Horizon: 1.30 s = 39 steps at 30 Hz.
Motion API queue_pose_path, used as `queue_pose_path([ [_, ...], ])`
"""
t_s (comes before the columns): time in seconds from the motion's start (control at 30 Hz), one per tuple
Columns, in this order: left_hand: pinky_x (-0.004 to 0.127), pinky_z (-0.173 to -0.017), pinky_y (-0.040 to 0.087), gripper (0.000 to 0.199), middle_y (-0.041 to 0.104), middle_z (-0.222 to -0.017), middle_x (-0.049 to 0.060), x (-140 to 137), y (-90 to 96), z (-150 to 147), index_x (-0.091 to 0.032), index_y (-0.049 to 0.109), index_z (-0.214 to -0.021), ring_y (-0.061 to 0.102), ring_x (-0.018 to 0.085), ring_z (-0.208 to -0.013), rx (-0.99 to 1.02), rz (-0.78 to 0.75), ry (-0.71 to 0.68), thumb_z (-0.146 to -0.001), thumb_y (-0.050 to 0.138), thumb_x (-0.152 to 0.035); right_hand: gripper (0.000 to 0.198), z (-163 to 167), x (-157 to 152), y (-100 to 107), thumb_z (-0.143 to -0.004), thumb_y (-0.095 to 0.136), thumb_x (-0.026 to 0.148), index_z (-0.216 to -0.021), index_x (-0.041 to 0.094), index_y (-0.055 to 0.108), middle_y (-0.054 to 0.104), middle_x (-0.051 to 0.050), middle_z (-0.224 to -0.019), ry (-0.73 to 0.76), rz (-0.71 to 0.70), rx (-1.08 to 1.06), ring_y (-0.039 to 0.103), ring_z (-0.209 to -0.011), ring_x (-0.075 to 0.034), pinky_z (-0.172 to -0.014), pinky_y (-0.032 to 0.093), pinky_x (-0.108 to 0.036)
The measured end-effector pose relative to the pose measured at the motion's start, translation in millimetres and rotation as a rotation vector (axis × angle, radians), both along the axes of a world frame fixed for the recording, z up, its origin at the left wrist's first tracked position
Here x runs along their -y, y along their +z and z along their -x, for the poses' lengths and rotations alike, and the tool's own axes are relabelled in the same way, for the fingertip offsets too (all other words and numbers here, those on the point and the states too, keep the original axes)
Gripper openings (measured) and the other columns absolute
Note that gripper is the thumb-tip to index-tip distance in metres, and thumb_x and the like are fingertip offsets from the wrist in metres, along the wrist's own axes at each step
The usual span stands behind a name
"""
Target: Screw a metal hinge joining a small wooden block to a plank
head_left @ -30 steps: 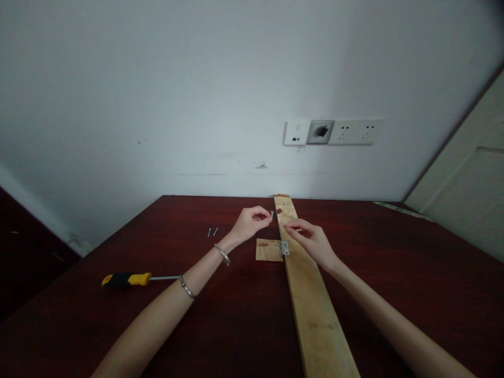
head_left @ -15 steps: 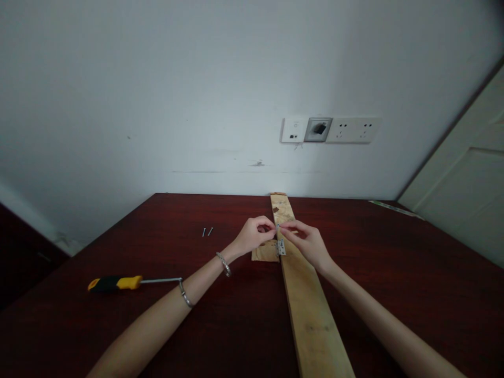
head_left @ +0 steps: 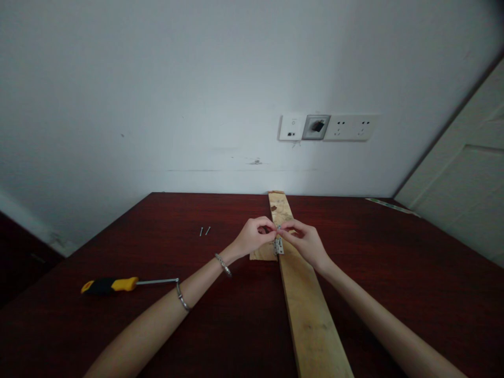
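My left hand (head_left: 258, 232) is closed in a pinch over the wooden board, its fingertips meeting those of my right hand (head_left: 305, 239), also pinched. A tiny metallic glint shows at the fingertips; what they hold is too small to make out. Just below the fingers a silver metal hinge (head_left: 279, 247) with holes lies across the seam between the long wooden board (head_left: 309, 310) and a short wooden piece (head_left: 263, 254) at its left side. My left hand partly covers the short piece.
Two screws (head_left: 205, 231) lie on the dark red tabletop (head_left: 236, 325) left of my hands. A yellow and black screwdriver (head_left: 114, 285) rests farther left, its shaft tip by my left forearm. Behind stands a white wall with sockets (head_left: 350, 127); a thin strip (head_left: 392, 207) lies at the back right.
The view has shifted slightly, moving the surroundings a little left in the picture. My hands remain pinched together above the hinge, their fingertips slightly lower and closer to it.
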<state>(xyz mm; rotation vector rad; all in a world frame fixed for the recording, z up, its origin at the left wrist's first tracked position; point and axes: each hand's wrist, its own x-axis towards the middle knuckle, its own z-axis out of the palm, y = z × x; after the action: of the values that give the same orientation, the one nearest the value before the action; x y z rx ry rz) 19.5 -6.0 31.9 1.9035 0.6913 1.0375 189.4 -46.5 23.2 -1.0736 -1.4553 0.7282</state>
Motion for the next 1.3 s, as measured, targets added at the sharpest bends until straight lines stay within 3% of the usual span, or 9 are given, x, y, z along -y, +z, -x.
queue_pose_path([
  [0.47,0.025,-0.067,0.046,0.014,0.068,-0.082,0.006,-11,-3.1,6,-0.014,0.07,-0.078,0.06,0.015,-0.075,-0.057,0.003,0.022,-0.078,0.064,-0.026,0.027,-16,-2,-7,-0.068,0.071,0.045,-0.07,0.018,0.07,0.07,-0.005,-0.072,-0.031,0.05,0.084,0.062,-0.065,-0.017,-0.059,0.049,-0.028],
  [0.63,0.024,-0.06,0.047,0.017,0.069,-0.084,0.007,-22,-7.2,14,-0.014,0.07,-0.08,0.06,0.015,-0.074,-0.042,0.086,0.084,-0.08,0.062,-0.029,0.024,-27,-2,-17,-0.069,0.067,0.042,-0.07,0.018,0.069,0.072,-0.005,-0.074,-0.015,0.14,0.201,0.061,-0.06,-0.015,-0.059,0.05,-0.028],
  [0.87,0.023,-0.059,0.047,0.02,0.07,-0.085,0.006,-28,-13.1,17,-0.015,0.07,-0.082,0.06,0.014,-0.073,-0.06,0.163,0.115,-0.078,0.064,-0.033,0.022,-27,-1,-24,-0.071,0.066,0.039,-0.072,0.018,0.072,0.066,0.001,-0.058,0.071,0.154,0.314,0.045,-0.045,-0.009,-0.045,0.036,-0.023],
  [1.3,0.022,-0.059,0.046,0.019,0.071,-0.087,0.007,-30,-16.0,22,-0.014,0.07,-0.082,0.061,0.014,-0.075,-0.088,0.204,0.101,-0.08,0.061,-0.031,0.016,-25,1,-27,-0.077,0.064,0.033,-0.075,0.019,0.071,0.071,-0.002,-0.075,0.134,0.12,0.385,0.05,-0.057,-0.012,-0.055,0.038,-0.025],
])
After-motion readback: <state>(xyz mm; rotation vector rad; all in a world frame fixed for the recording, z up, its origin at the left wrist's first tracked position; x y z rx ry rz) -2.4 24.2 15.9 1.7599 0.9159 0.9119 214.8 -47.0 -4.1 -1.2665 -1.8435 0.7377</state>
